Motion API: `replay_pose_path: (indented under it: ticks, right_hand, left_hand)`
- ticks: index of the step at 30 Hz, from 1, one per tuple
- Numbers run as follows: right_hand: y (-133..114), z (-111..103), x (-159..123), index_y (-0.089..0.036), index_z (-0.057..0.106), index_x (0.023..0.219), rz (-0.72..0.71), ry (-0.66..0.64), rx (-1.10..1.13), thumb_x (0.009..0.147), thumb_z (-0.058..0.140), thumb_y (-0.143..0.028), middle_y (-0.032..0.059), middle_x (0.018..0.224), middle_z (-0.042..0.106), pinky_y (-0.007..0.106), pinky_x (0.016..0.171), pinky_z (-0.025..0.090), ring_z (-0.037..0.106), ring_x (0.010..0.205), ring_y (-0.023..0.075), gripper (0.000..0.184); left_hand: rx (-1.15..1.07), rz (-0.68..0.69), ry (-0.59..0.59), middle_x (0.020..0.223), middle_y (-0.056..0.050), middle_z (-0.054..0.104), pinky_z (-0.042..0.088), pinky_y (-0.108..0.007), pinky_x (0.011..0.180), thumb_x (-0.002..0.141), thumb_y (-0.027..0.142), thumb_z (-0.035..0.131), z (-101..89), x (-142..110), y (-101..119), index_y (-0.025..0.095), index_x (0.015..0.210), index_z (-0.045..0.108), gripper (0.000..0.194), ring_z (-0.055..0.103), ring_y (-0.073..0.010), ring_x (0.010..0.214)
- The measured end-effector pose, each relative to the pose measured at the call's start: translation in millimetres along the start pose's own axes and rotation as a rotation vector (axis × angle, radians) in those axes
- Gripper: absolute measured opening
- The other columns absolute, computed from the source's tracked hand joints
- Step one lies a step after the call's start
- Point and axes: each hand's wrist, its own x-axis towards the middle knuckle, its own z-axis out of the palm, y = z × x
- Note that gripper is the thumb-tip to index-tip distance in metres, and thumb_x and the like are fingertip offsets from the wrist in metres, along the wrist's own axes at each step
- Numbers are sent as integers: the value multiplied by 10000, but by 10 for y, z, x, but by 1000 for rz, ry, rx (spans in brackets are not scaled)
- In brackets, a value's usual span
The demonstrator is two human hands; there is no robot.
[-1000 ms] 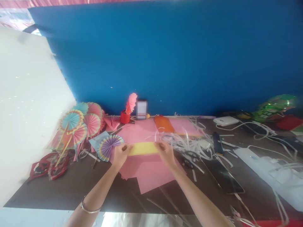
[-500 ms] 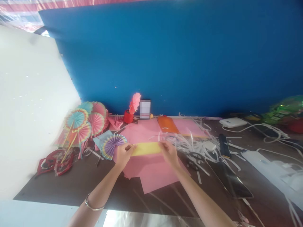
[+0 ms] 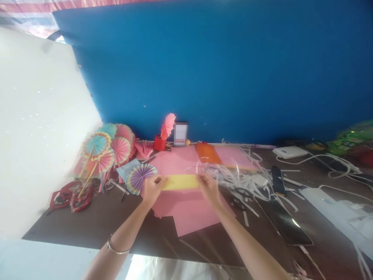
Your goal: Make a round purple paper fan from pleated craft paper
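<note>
A yellow paper strip (image 3: 180, 182) lies across pink paper sheets (image 3: 189, 212) on the dark table (image 3: 87, 221). My left hand (image 3: 152, 189) pinches its left end with fingers closed. My right hand (image 3: 208, 187) pinches its right end the same way. The strip stretches level between both hands, just above the pink sheets. A bangle sits on my left wrist.
Folded paper fans (image 3: 107, 149) pile up at the left, one purple fan (image 3: 139, 177) beside my left hand. White paper strips (image 3: 241, 175) tangle to the right, near a black phone (image 3: 284, 223), a remote (image 3: 278, 180), cables and a red cup (image 3: 159, 143). A blue board (image 3: 218, 70) stands behind.
The view has shifted a little to the left, so everything sits slightly further right. Both hands keep holding the yellow strip in the same way.
</note>
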Motion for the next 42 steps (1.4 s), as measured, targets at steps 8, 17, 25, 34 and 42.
replay_pose_path:
  ticks: [8,17,25,34,42]
  right_hand:
    - [32,14,16,-179,609,814,47,-10,54,789,528,-439,44,754,632,315,634,451,588,722,217,274]
    - [8,0,23,-166,629,815,58,10,59,772,549,-438,52,749,643,328,661,470,600,745,230,287]
    - [-59,3,21,-172,628,789,76,21,80,749,562,-440,52,738,655,326,637,480,608,726,229,279]
    - [-103,-26,26,-183,614,749,35,70,9,761,548,-439,61,754,650,346,644,493,604,727,236,265]
    - [-113,-25,29,-213,605,739,17,85,20,771,547,-432,54,754,650,352,631,499,607,729,245,229]
  left_hand:
    - [-8,-1,5,494,27,437,294,-201,467,699,404,611,-3,-12,3,144,548,554,307,396,-92,507]
    - [-49,-50,-33,544,8,534,347,-196,493,706,410,604,-2,5,39,130,631,615,289,470,-108,546]
    - [-34,-38,-38,585,-15,601,398,-210,522,718,423,587,-5,13,48,133,675,648,299,542,-139,588]
    - [-73,-4,-121,715,-50,678,451,-220,569,698,410,626,-22,17,33,142,787,690,290,610,-171,674]
    - [-109,-22,-176,643,-30,655,412,-209,525,708,412,622,-21,28,-11,135,772,685,292,589,-157,627]
